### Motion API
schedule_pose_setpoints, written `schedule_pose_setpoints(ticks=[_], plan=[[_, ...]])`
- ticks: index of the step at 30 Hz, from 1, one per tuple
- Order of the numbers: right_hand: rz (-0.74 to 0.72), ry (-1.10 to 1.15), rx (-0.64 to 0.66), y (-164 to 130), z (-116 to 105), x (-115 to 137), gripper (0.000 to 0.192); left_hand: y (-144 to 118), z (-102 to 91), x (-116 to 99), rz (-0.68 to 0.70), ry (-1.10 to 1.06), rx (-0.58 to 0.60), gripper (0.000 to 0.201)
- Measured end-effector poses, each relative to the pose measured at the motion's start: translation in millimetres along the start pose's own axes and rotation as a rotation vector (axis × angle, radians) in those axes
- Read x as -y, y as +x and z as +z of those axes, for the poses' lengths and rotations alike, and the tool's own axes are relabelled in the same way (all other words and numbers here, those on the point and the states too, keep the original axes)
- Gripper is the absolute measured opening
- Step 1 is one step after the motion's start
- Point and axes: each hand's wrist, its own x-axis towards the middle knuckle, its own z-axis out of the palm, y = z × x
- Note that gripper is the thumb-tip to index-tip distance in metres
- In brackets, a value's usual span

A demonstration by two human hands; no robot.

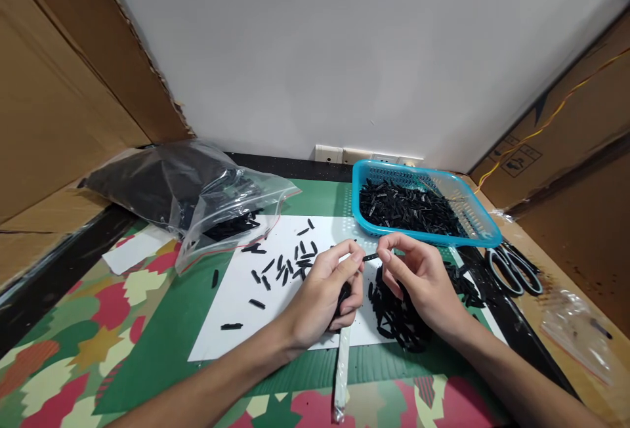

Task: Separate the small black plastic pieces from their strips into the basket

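So the left hand (331,280) and right hand (416,268) pinched opposite ends of a black strip (370,257) over white paper (233,306), probably for steadiness; loose pieces (256,304) lay close, handy I guess.

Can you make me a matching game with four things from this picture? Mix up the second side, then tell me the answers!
Things:
1. Basket
2. Plastic bag
3. Scissors
4. Small black strip

Clues:
A. See-through, over on the left side of the picture
B. Between the fingers of the left hand and the right hand
C. Blue, with lots of black pieces in it
D. Off to the right, with pale grey loop handles

Right pairs: 1-C, 2-A, 3-D, 4-B
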Motion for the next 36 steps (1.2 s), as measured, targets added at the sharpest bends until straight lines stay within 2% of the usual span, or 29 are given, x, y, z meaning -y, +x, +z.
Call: schedule_pose_setpoints(ticks=[7, 11, 18, 27, 36], plan=[[0.024, -0.001, -0.019, 3.1, 0.0, -3.6, 0.033, -1.0, 1.3, -2.3, 0.001, 0.011, -0.022, 0.028], [-0.023, 0.001, -0.008, 2.1, 0.6, -3.7, 0.028, -0.2, 2.2, -2.3, 0.009, 0.02, -0.051, 0.029], [-0.097, -0.211, -0.023, -5.5, 2.3, -3.0, 0.021, 1.0, 1.1, -2.0, 0.006, 0.048, -0.09, 0.033], [-0.119, -0.225, -0.034, -5.3, 1.4, -2.0, 0.02, -0.5, -0.7, -2.4, 0.031, 0.101, -0.127, 0.033], [-0.097, -0.249, -0.035, -5.1, 0.1, -1.8, 0.024, 0.4, 0.2, -2.4, 0.022, 0.088, -0.113, 0.034]])
